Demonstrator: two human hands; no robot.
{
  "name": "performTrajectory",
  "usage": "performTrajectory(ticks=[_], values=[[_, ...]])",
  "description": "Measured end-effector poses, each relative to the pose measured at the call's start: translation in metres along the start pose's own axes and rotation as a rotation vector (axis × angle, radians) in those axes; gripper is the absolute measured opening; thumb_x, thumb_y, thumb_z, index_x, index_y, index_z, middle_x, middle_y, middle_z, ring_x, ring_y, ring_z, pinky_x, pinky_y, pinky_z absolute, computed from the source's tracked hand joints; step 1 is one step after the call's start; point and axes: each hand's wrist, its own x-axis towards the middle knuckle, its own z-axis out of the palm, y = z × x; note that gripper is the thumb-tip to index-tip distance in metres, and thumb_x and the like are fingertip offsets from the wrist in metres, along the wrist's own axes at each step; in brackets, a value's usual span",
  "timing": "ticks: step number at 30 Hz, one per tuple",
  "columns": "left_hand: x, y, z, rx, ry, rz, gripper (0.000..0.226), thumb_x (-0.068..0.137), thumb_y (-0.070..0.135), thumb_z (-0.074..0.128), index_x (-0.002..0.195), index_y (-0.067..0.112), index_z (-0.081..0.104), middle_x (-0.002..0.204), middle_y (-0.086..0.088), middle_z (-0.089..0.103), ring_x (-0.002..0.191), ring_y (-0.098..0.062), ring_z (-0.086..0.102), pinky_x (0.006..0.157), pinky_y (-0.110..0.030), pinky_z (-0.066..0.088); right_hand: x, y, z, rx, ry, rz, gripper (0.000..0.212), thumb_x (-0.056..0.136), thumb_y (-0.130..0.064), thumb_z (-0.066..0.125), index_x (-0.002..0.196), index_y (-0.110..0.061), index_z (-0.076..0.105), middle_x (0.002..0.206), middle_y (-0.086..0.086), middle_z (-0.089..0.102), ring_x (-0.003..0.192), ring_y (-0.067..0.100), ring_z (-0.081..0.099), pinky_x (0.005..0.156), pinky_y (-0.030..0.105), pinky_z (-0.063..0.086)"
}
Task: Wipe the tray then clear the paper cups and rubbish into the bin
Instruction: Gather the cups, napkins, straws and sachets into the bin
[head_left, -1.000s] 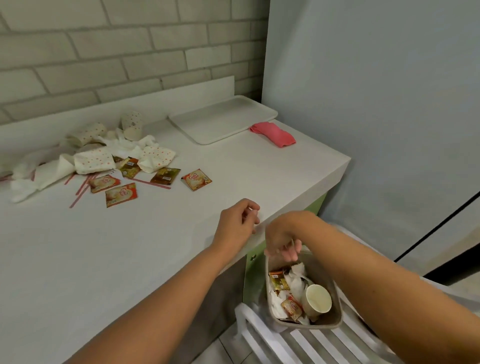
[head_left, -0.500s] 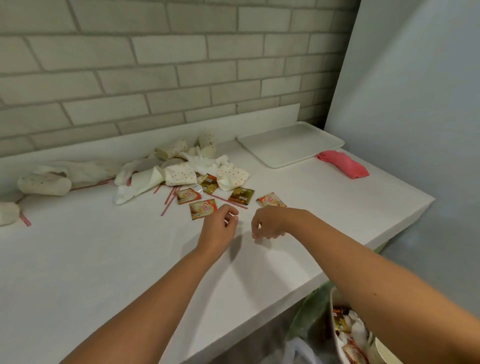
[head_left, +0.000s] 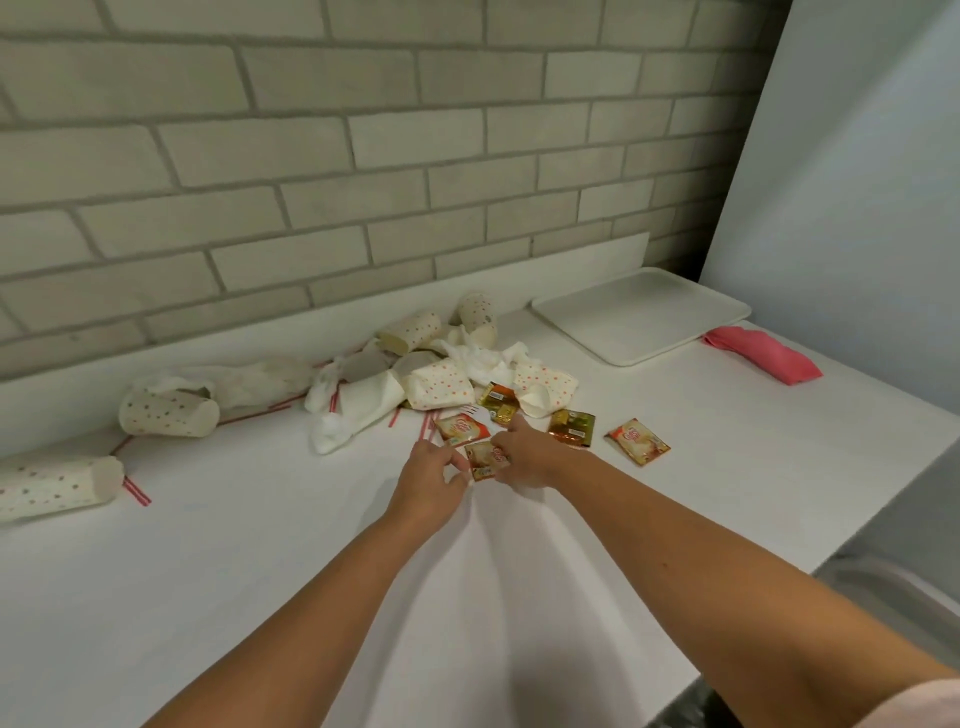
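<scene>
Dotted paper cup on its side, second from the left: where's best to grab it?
Probably round the middle of the white dotted paper cup, with the grip coming down from above. It lies on its side, length running left to right, so thumb takes the bare near wall and fingers the far wall, beside crumpled white napkins.

The left hand (head_left: 431, 475) and the right hand (head_left: 527, 457) are bare, as are the wrists behind them; the left forearm (head_left: 311, 613) is uncovered all the way to the lower edge of the view; the right forearm (head_left: 675, 561) is likewise uncovered along most of its length, with a tiny dark speck on its upper side; at the bottom right corner shows a sliver of pale pink sleeve (head_left: 932, 701), plain and soft-looking, perhaps the hem of a short-sleeved top.
</scene>
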Motion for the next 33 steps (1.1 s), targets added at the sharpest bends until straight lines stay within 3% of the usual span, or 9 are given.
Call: performTrajectory(ticks=[3,7,11,16,21,23,26,30,33], values=[[0.004,-0.009,-0.009,-0.009,-0.019,-0.002,0.009,0.091,0.018,0.057,0.098,0.016,0.062,0.123,-0.007,0.045,0.112,-0.024,0.055,0.088,-0.025,0.044,0.007,-0.005,-0.006,-0.067,-0.047,0.023,0.054,0.085,-0.031,0.065,0.132,-0.012,0.046,0.133,0.009,0.042,0.108,0.024,0.054,0.086,0.030,0.046],[0.006,-0.014,-0.011,-0.025,-0.078,0.019,0.008,0.092,0.018,0.056,0.098,0.017,0.062,0.125,-0.007,0.045,0.114,-0.025,0.054,0.089,-0.027,0.046,0.006,-0.010,-0.015,-0.076,-0.087,0.010,0.055,0.080,-0.032,0.071,0.123,-0.006,0.050,0.123,0.010,0.051,0.092,0.017,0.045,0.065,0.020,0.038],[0.007,-0.014,-0.005,-0.040,-0.126,0.056,0.011,0.091,0.015,0.055,0.099,0.015,0.062,0.129,-0.008,0.044,0.118,-0.027,0.050,0.086,-0.023,0.041,0.006,-0.012,-0.010,-0.037,-0.075,-0.009,0.053,0.077,-0.029,0.074,0.121,-0.010,0.049,0.118,0.006,0.040,0.094,0.018,0.042,0.073,0.025,0.039],[0.010,-0.009,0.002,-0.062,-0.153,0.057,0.018,0.091,0.014,0.057,0.109,0.012,0.059,0.133,-0.007,0.042,0.114,-0.021,0.051,0.082,-0.018,0.038,0.000,-0.011,-0.008,0.090,-0.088,-0.022,0.067,0.076,-0.026,0.076,0.132,-0.013,0.041,0.125,0.006,0.045,0.109,0.022,0.049,0.084,0.028,0.042],[0.020,-0.003,0.009,-0.084,-0.197,-0.046,0.060,0.084,0.023,0.067,0.137,0.018,0.038,0.137,-0.006,0.042,0.120,-0.023,0.051,0.095,-0.031,0.046,0.001,-0.007,-0.007,0.061,-0.131,-0.014,0.052,0.078,-0.038,0.073,0.119,-0.010,0.055,0.109,0.006,0.056,0.092,0.016,0.047,0.069,0.022,0.037],[0.024,0.000,0.011,-0.178,-0.191,-0.105,0.068,0.082,0.023,0.070,0.139,0.018,0.034,0.127,-0.006,0.050,0.115,-0.023,0.054,0.094,-0.034,0.049,0.002,-0.003,-0.004,0.099,-0.079,-0.048,0.044,0.079,-0.037,0.072,0.108,-0.006,0.062,0.097,0.005,0.054,0.086,0.017,0.048,0.057,0.021,0.032],[0.030,-0.001,0.014,-0.265,-0.173,-0.121,0.050,0.084,0.019,0.068,0.129,0.013,0.047,0.099,-0.001,0.058,0.096,-0.018,0.057,0.081,-0.029,0.049,0.001,0.005,-0.003,0.199,-0.043,-0.102,0.036,0.085,-0.030,0.066,0.103,0.001,0.061,0.103,0.012,0.055,0.086,0.019,0.046,0.065,0.026,0.033],[0.040,0.002,0.014,-0.358,-0.152,-0.143,0.030,0.085,0.014,0.065,0.114,0.007,0.061,0.113,-0.011,0.064,0.101,-0.027,0.064,0.079,-0.043,0.057,-0.003,0.026,-0.022,0.327,-0.021,-0.121,0.021,0.088,-0.017,0.062,0.107,-0.009,0.060,0.096,0.001,0.052,0.082,0.013,0.045,0.060,0.015,0.037],[0.045,0.008,0.015,-0.433,-0.157,-0.221,0.036,0.089,0.012,0.061,0.124,0.007,0.055,0.122,-0.012,0.058,0.105,-0.028,0.062,0.064,-0.032,0.057,-0.004,0.059,-0.043,0.243,0.092,-0.023,0.027,0.087,-0.015,0.062,0.113,-0.014,0.063,0.095,-0.002,0.055,0.084,0.011,0.048,0.058,0.011,0.038]])
